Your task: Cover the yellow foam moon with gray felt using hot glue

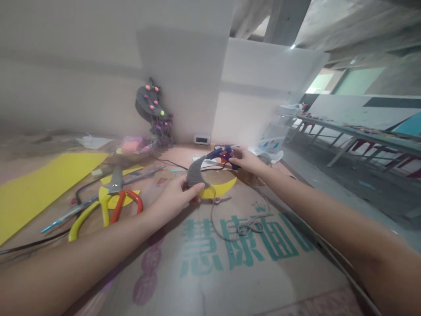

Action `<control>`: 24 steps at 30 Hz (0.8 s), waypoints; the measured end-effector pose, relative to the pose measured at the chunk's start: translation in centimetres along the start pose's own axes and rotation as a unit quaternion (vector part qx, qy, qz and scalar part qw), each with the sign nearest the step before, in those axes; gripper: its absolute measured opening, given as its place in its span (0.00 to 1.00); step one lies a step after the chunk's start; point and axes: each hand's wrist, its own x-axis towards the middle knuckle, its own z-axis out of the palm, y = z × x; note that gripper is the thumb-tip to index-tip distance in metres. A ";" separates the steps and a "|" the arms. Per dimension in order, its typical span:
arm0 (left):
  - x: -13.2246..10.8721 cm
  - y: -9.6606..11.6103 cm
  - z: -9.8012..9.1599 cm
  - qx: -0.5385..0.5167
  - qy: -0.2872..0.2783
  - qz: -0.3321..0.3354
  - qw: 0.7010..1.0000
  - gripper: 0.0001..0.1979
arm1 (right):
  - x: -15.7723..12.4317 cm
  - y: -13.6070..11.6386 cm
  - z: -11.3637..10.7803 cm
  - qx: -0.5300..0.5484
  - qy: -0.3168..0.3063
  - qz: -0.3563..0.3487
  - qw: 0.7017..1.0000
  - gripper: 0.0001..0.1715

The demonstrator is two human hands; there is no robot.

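Observation:
A yellow crescent [222, 188], partly wrapped in grey yarn [196, 171], is held at its wrapped part by my left hand [184, 189], thumb on top. My right hand [244, 159] is closed around a dark blue glue gun [224, 153] with a small red light. The gun's nozzle points left, close to the upper tip of the wrapped part; whether they touch I cannot tell. From the crescent a loose grey strand [213, 219] runs down to a small tangle [251, 227] on the printed cardboard [210, 285].
Scissors with red and yellow handles [121, 206] lie left of my left hand, beside a yellow sheet [49, 188] and a blue pen [69, 215]. A grey decorated crescent [148, 103] stands against the white board. Cables cross the cardboard. Behind right is a long table [355, 131].

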 end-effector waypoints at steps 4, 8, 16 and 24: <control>0.0 0.2 0.0 -0.020 -0.007 -0.002 1.000 0.17 | 1.7 -0.2 1.5 0.003 -0.013 0.020 1.000 0.20; -0.1 0.6 0.0 -0.029 -0.006 -0.009 1.000 0.14 | 1.8 -0.2 2.6 -0.004 -0.001 0.049 0.999 0.15; -0.1 0.5 0.0 -0.015 -0.002 0.003 1.000 0.13 | -0.2 -1.1 1.3 0.091 0.000 0.060 0.994 0.11; 0.2 -0.4 0.0 -0.050 0.032 0.009 0.998 0.15 | -6.9 -4.2 -1.5 0.223 0.016 -0.020 0.974 0.13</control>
